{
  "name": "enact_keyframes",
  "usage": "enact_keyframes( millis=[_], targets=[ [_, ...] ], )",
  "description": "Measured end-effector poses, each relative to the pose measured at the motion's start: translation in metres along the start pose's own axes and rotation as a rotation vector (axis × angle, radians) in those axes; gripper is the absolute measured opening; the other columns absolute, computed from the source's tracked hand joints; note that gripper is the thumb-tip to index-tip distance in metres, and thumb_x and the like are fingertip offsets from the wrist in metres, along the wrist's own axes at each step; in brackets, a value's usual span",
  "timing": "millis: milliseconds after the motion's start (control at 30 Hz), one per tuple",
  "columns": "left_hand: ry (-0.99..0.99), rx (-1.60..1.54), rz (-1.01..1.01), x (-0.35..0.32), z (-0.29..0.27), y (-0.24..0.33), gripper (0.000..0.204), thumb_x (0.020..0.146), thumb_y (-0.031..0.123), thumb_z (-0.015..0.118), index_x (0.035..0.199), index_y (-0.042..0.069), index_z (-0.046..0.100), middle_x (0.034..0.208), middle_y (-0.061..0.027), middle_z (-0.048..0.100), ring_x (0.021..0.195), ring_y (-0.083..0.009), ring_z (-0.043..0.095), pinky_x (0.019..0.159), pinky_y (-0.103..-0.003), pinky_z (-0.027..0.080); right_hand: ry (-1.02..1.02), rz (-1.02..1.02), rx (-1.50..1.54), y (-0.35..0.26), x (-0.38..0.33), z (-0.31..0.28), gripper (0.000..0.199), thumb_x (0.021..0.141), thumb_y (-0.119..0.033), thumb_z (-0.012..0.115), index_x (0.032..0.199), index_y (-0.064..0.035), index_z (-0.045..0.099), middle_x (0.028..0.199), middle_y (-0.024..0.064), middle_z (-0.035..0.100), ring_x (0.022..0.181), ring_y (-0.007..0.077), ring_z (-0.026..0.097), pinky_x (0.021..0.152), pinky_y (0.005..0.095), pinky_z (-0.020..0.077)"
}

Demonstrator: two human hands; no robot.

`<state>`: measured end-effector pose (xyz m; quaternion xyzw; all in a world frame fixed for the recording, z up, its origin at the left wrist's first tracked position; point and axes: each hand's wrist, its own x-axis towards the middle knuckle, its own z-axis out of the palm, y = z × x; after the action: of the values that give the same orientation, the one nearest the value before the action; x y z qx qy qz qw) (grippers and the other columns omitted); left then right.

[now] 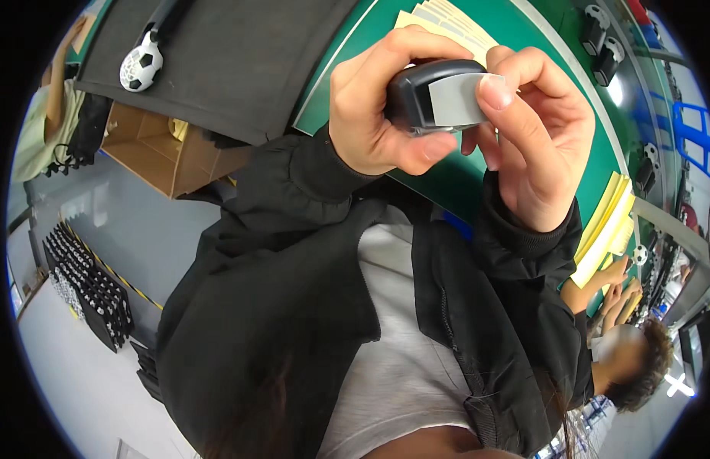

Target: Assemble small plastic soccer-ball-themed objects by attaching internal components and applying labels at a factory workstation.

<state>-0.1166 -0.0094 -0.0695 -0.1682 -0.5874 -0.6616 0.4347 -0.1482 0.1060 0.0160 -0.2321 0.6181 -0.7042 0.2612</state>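
My left hand (pixel 364 107) is wrapped around a black rounded plastic piece (pixel 405 92) and keeps it raised above the green tabletop. A pale grey, translucent strip (pixel 451 103) lies against the front face of that piece. Its right end is pinched between the thumb and a finger of my right hand (pixel 546 134), and the other fingers curl behind. Whether the strip is fully stuck down cannot be made out. The underside of the black piece is hidden by my left palm and fingers.
Yellow-backed sheets (pixel 446 24) lie on the green table (pixel 318 99), with more yellow strips (pixel 606 229) at the right. A football-shaped item (pixel 141 67) sits on a black belt (pixel 240 61). Below are an open cardboard box (pixel 144 149) and stacked black trays (pixel 87 287). A co-worker (pixel 630 352) is at the right.
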Motion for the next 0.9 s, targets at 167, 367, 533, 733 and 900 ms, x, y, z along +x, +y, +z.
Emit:
enact_keyframes(
  millis=[167, 367, 533, 733, 900],
  targets=[
    [0.014, -0.004, 0.028, -0.003, 0.001, 0.000, 0.045, 0.058, 0.026, 0.074, 0.091, 0.001, 0.055, 0.080, -0.0073, 0.059, 0.059, -0.0165, 0.054, 0.052, -0.023, 0.044, -0.008, -0.110, -0.029, 0.011, -0.003, 0.001, 0.006, 0.074, -0.003, 0.054, 0.069, -0.0032, 0.049, 0.069, 0.0033, 0.042, 0.053, 0.0082, 0.034, 0.047, 0.0156, 0.0294],
    [-0.002, 0.013, 0.013, -0.006, -0.001, 0.001, 0.047, 0.056, 0.027, 0.076, 0.090, 0.001, 0.056, 0.078, -0.0062, 0.059, 0.059, -0.0158, 0.054, 0.051, -0.023, 0.044, -0.016, -0.083, -0.039, 0.008, -0.008, 0.003, 0.006, 0.073, -0.002, 0.054, 0.070, -0.0034, 0.050, 0.070, 0.0026, 0.041, 0.053, 0.0076, 0.033, 0.047, 0.0148, 0.0267],
    [-0.196, 0.101, -0.033, -0.007, -0.010, 0.008, 0.058, 0.074, 0.041, 0.061, 0.103, -0.007, 0.044, 0.094, -0.0192, 0.056, 0.071, -0.0196, 0.054, 0.061, -0.026, 0.045, -0.005, -0.108, -0.057, 0.009, -0.008, 0.006, 0.005, 0.073, -0.002, 0.054, 0.070, -0.0038, 0.050, 0.070, 0.0025, 0.042, 0.053, 0.0073, 0.033, 0.046, 0.0148, 0.0259],
    [0.008, 0.072, -0.005, -0.008, -0.001, 0.006, 0.046, 0.058, 0.031, 0.076, 0.088, 0.002, 0.056, 0.077, -0.0050, 0.058, 0.058, -0.0146, 0.053, 0.051, -0.022, 0.043, 0.036, -0.040, -0.024, 0.006, -0.009, 0.013, 0.004, 0.072, -0.003, 0.053, 0.070, -0.0040, 0.050, 0.071, 0.0023, 0.042, 0.052, 0.0066, 0.033, 0.045, 0.0148, 0.0250],
    [0.023, 0.096, 0.051, -0.008, -0.001, 0.004, 0.047, 0.058, 0.033, 0.076, 0.088, 0.003, 0.056, 0.076, -0.0046, 0.058, 0.057, -0.0144, 0.053, 0.051, -0.022, 0.043, 0.016, -0.081, -0.109, 0.007, -0.010, 0.010, 0.003, 0.072, -0.004, 0.053, 0.071, -0.0039, 0.050, 0.072, 0.0027, 0.044, 0.052, 0.0063, 0.033, 0.045, 0.0148, 0.0247]
  ],
)
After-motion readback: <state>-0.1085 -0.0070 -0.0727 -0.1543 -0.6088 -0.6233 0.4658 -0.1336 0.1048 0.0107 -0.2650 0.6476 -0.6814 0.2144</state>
